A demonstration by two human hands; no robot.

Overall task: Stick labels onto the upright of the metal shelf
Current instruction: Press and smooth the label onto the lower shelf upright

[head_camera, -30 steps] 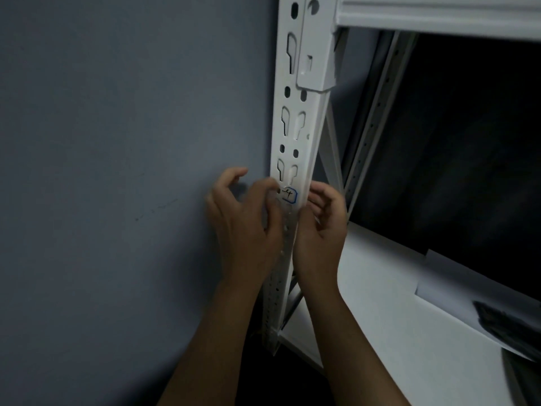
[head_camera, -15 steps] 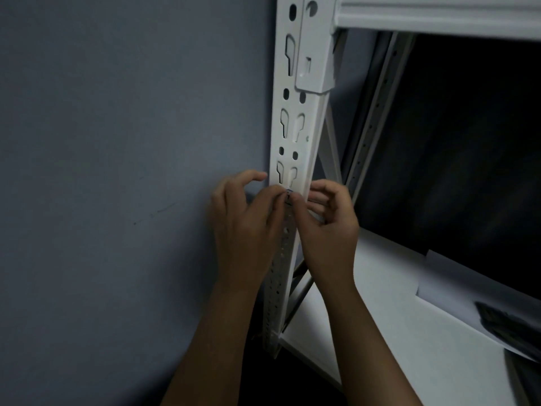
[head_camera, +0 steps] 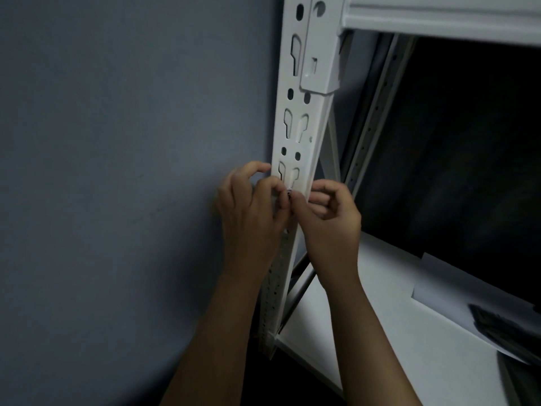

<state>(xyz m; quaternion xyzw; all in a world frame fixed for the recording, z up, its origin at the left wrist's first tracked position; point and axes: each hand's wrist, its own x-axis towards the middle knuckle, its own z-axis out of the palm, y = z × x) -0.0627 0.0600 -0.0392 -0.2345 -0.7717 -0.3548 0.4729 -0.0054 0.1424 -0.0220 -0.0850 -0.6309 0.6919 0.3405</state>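
Note:
The white metal upright [head_camera: 304, 133], punched with keyhole slots, runs down the middle of the view. Just below one pair of slots sits a small label [head_camera: 289, 194]; only a dark sliver of it shows between my two thumbs. My left hand [head_camera: 248, 212] comes in from the wall side, its thumb tip pressing the label onto the upright and its fingers curled at the upright's left edge. My right hand [head_camera: 330, 218] meets it from the shelf side, thumb tip on the label and fingers curled beside the upright's right edge.
A grey wall [head_camera: 117, 171] fills the left. A white beam [head_camera: 439, 19] crosses the top right. Below lies a white shelf board [head_camera: 366, 332] with a paper sheet [head_camera: 445, 288] and a dark object [head_camera: 503, 326]. A perforated rear post [head_camera: 374, 112] and diagonal brace [head_camera: 295, 300] stand behind.
A second ago the blue-edged label with a handwritten mark showed between my hands. Both thumbs have since closed over it and stay pressed there, hiding nearly all of it.

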